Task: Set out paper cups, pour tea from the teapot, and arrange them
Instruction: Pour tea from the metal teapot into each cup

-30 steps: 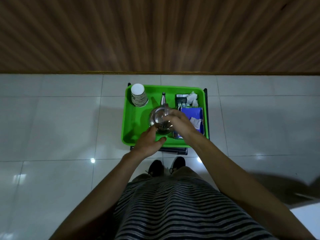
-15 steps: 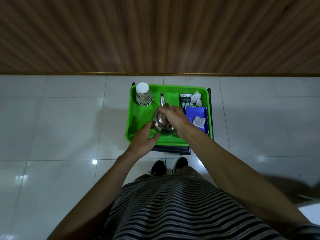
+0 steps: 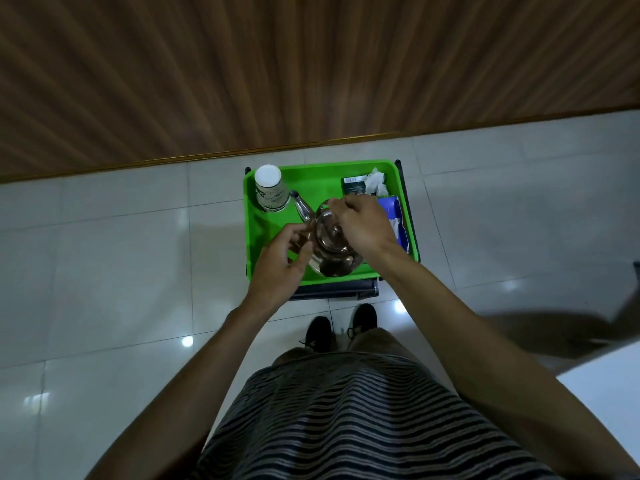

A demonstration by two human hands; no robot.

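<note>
A shiny metal teapot (image 3: 332, 247) stands on the green tray (image 3: 311, 178), its spout pointing up-left toward a stack of upturned paper cups (image 3: 271, 189) in the tray's far left corner. My right hand (image 3: 363, 223) is closed over the teapot's top handle. My left hand (image 3: 282, 263) rests against the pot's left side, fingers curled on its body. The pot's lid and right side are partly hidden by my right hand.
A dark box (image 3: 353, 185), crumpled white tissue (image 3: 375, 180) and a blue packet (image 3: 393, 216) fill the tray's right side. The tray sits on a low dark stand (image 3: 336, 289) on the white tile floor. A wooden wall (image 3: 311, 64) rises just behind. My shoes (image 3: 341, 325) are just before the stand.
The teapot has turned so its spout points up-left toward the cups. My right hand has shifted onto the top handle and my left hand has closed in on the pot's side.
</note>
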